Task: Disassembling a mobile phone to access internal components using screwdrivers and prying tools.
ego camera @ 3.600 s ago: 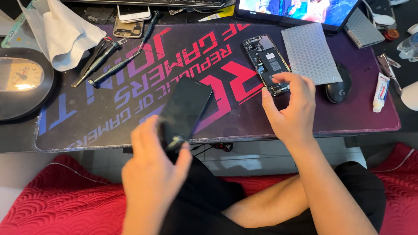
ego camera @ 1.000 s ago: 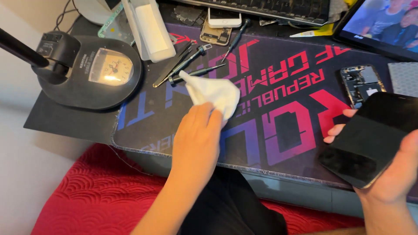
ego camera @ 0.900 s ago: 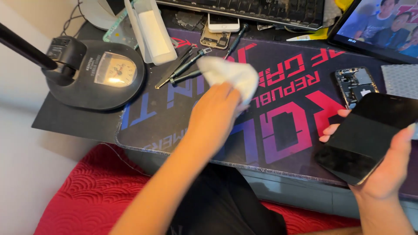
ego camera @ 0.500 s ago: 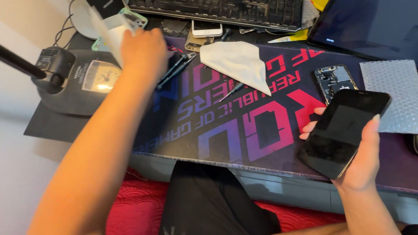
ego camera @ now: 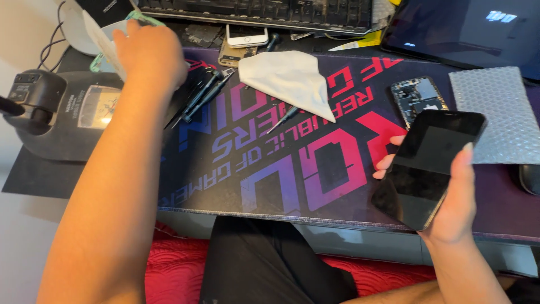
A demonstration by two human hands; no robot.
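My right hand (ego camera: 453,197) grips a black phone screen panel (ego camera: 430,160) from below, tilted over the right part of the printed desk mat (ego camera: 270,174). Just beyond it an opened phone body (ego camera: 419,101) lies on the mat with its insides showing. My left hand (ego camera: 149,53) reaches to the far left corner and rests on a white sheet (ego camera: 98,39) beside a green-rimmed clear item (ego camera: 140,17); its fingers are hidden. A white cloth (ego camera: 289,79) lies loose on the mat between the hands.
Several thin tools (ego camera: 199,98) and a small screwdriver (ego camera: 284,118) lie on the mat. A lamp base (ego camera: 73,112) stands left, a bubble-wrap sheet (ego camera: 495,112) and a mouse (ego camera: 529,177) right. A keyboard (ego camera: 259,8), a white phone (ego camera: 246,35) and a dark tablet (ego camera: 467,31) line the back.
My left hand carried the white cloth across the mat, let it go there and moved to the far left corner. My right hand still holds the screen panel. The tablet went dark.
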